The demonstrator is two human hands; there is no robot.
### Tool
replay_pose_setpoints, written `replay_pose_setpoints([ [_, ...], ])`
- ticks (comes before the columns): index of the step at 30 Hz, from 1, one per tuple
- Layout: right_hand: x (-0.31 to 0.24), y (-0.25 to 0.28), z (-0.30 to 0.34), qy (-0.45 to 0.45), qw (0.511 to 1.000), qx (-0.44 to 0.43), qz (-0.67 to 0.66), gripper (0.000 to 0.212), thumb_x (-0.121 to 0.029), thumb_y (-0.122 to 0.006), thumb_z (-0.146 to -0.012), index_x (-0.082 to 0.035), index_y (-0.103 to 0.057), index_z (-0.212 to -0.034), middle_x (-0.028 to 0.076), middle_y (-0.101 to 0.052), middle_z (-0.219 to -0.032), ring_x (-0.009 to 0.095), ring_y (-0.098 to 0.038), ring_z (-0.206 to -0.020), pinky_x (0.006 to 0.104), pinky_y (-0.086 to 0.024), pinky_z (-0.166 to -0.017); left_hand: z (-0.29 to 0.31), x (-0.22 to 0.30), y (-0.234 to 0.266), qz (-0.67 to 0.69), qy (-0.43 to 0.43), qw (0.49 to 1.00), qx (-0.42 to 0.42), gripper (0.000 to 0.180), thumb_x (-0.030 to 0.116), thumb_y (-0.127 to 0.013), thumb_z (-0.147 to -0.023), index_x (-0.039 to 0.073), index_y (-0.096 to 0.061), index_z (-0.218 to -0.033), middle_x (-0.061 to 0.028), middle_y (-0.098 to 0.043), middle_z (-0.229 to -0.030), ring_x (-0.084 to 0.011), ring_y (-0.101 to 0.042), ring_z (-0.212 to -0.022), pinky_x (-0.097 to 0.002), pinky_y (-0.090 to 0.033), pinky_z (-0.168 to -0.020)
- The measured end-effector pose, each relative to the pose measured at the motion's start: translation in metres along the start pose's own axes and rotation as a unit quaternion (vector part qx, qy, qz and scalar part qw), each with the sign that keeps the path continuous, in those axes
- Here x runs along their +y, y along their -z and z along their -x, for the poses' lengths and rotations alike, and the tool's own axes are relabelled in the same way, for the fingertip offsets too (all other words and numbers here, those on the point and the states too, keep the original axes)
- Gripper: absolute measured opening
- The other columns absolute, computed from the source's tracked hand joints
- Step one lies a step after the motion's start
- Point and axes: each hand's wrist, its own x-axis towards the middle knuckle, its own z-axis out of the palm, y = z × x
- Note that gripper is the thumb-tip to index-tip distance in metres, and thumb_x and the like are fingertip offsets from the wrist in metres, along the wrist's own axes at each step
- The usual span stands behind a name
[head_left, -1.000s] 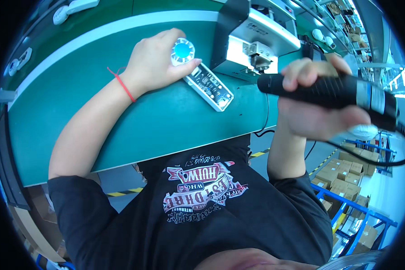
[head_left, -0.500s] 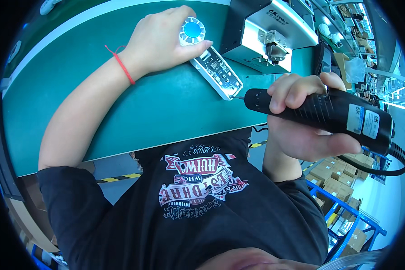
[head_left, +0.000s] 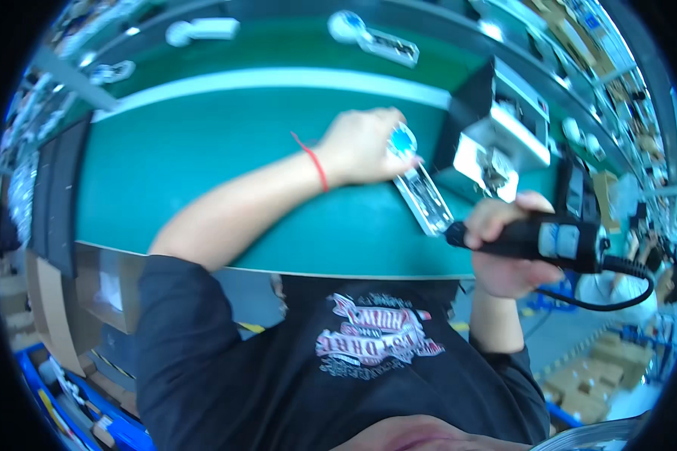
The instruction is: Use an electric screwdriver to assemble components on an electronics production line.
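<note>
My left hand (head_left: 362, 146) is closed round the upper end of a white handheld device, beside its round blue disc (head_left: 403, 140). The device's long open housing (head_left: 423, 197) lies slanted on the green mat, with a circuit board showing inside. In my right hand (head_left: 504, 259) is a black electric screwdriver (head_left: 526, 239), held level with its nose pointing left. That nose is right at the housing's lower end. Motion blur hides the bit, so I cannot tell whether it touches a screw. A cord curves from the screwdriver's back end.
A black and silver screw feeder (head_left: 496, 135) stands just beyond the device. Along the far side, a darker green strip (head_left: 278, 45) carries similar white devices (head_left: 387, 46). An open cardboard box (head_left: 101, 293) is below the bench's left end, near a blue bin (head_left: 75, 406).
My view has swung, so the bench sits lower and further right, and the far strip with more devices shows. Both hands keep their holds, and the screwdriver's nose stays at the housing's end.
</note>
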Motion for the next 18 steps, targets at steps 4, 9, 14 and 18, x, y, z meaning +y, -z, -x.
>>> replay_pose_setpoints([
  [4, -0.048, 0.036, -0.007, 0.045, 0.987, 0.054, -0.146, 0.076, -0.069, -0.054, -0.094, -0.004, -0.048, -0.135, 0.005, -0.060, -0.080, 0.014, -0.055, -0.063, 0.0315, -0.039, -0.066, -0.008, -0.002, 0.035, -0.013, 0.057, 0.998, -0.029, 0.052, 0.046, -0.081, -0.076, 0.003, -0.068, -0.103, -0.0120, -0.073, -0.094, -0.0305, -0.070, -0.076, -0.0381, -0.056, -0.072],
  [9, -0.050, 0.153, 0.039, -0.067, 0.958, 0.170, -0.223, 0.062, -0.059, -0.047, -0.103, -0.002, -0.051, -0.127, -0.001, -0.047, -0.070, 0.008, -0.044, -0.053, 0.0275, -0.034, -0.057, -0.045, -0.054, 0.103, 0.019, 0.054, 0.970, -0.237, 0.051, 0.047, -0.083, -0.073, 0.004, -0.072, -0.099, -0.0106, -0.074, -0.092, -0.0267, -0.068, -0.075, -0.0356, -0.056, -0.074],
  [14, -0.031, 0.211, 0.090, -0.086, 0.900, 0.277, -0.326, 0.061, -0.057, -0.046, -0.104, 0.001, -0.052, -0.124, -0.002, -0.043, -0.068, 0.007, -0.039, -0.049, 0.0266, -0.033, -0.053, -0.041, -0.194, 0.169, 0.022, 0.306, 0.947, 0.092, 0.055, 0.050, -0.079, -0.079, 0.004, -0.074, -0.110, -0.0137, -0.074, -0.102, -0.0272, -0.069, -0.091, -0.0331, -0.055, -0.086],
  [18, -0.026, 0.206, 0.086, -0.093, 0.879, 0.314, -0.347, 0.063, -0.057, -0.048, -0.104, 0.002, -0.052, -0.125, -0.001, -0.042, -0.067, 0.007, -0.038, -0.048, 0.0271, -0.034, -0.053, -0.020, -0.272, 0.167, -0.216, 0.433, 0.860, 0.161, 0.061, 0.058, -0.062, -0.092, 0.004, -0.073, -0.117, -0.0183, -0.073, -0.108, -0.0341, -0.069, -0.102, -0.0360, -0.053, -0.092],
])
